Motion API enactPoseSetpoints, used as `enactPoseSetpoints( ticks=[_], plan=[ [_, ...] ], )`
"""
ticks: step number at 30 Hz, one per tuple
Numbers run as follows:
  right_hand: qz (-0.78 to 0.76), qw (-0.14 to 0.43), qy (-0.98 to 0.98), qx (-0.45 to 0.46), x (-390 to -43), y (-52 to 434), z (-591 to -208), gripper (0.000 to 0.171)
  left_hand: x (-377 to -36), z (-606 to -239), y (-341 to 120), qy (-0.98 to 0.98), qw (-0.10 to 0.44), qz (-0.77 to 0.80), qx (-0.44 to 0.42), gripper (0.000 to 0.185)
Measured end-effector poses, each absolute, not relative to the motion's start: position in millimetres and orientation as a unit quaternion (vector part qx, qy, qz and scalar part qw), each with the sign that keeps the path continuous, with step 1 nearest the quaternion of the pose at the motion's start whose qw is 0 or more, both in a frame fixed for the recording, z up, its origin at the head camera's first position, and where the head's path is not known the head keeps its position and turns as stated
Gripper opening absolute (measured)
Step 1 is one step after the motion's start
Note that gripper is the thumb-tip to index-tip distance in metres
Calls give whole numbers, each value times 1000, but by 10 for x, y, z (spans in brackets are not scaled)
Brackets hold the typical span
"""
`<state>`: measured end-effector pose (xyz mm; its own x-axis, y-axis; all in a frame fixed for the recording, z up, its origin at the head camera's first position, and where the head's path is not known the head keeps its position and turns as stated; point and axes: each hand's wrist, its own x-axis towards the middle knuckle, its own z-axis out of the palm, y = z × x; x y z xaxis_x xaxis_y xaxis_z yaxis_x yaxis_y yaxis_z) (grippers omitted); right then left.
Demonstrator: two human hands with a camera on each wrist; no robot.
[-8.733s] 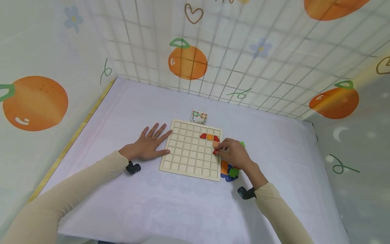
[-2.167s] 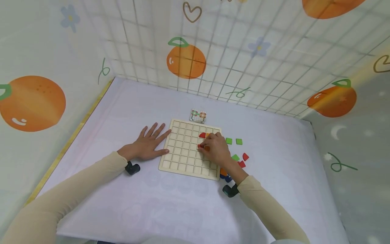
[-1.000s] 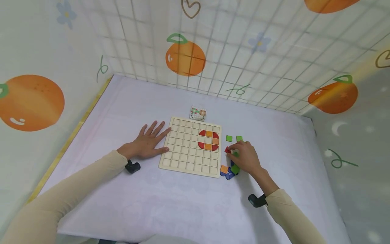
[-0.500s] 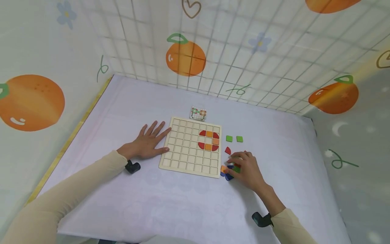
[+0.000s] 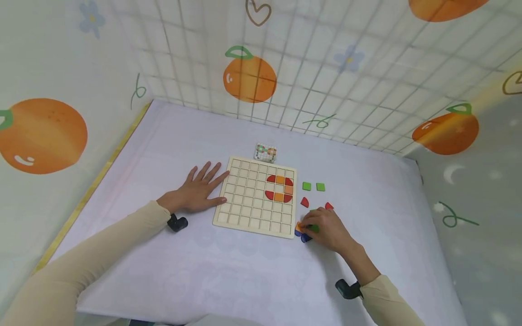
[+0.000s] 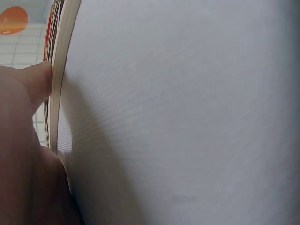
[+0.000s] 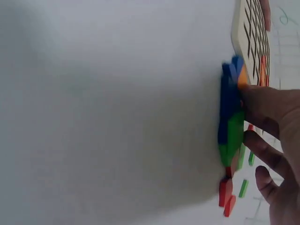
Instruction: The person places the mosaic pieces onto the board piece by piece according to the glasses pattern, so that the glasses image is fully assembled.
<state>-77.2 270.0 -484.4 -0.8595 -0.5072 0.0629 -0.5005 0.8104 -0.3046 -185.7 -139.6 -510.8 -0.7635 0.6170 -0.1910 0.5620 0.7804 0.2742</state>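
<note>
The left hand [image 5: 193,195] lies flat and spread at the nine-o'clock edge of the wooden board [image 5: 243,200], thumb and a fingertip touching it. Red and orange tiles [image 5: 279,179] sit toward the board's three o'clock in a ring open to nine.

Off the board's four o'clock, the right hand [image 5: 329,230] bends its fingers over a pile, thumb at an orange square [image 7: 242,77]; whether it is pinched or merely touched cannot be told. Blue pieces [image 7: 229,98] and a green piece [image 7: 235,131] crowd there, so a wide grasp could drag blue along or tip the stack. A low sweep toward twelve could knock the loose red piece [image 5: 304,202] and green squares [image 5: 313,186]. Lifting the left hand might let a bump shift the board and unseat tiles.
</note>
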Motion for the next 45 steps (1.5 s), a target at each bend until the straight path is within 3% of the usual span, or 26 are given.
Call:
enactPoseSetpoints(
  ticks=[8,15,20,30,45],
  plan=[
    [-162,37,952,-258,-804,2729,-4813,22,-1850,-5100,-1379,933,132,103,318,85],
    [-118,-21,960,-253,-825,2682,-4843,22,-1853,-5128,-1392,936,132,95,312,85],
    [-110,-24,954,-278,-858,2655,-4854,24,-1854,-5161,-1401,935,135,97,314,87],
    [-83,-37,961,-261,-1281,2638,-4649,26,-1866,-5174,-1414,933,132,106,316,86],
    [-129,-83,922,-355,-1804,1994,-4786,9,-1891,-5289,-1426,936,136,109,306,88]
  ],
)
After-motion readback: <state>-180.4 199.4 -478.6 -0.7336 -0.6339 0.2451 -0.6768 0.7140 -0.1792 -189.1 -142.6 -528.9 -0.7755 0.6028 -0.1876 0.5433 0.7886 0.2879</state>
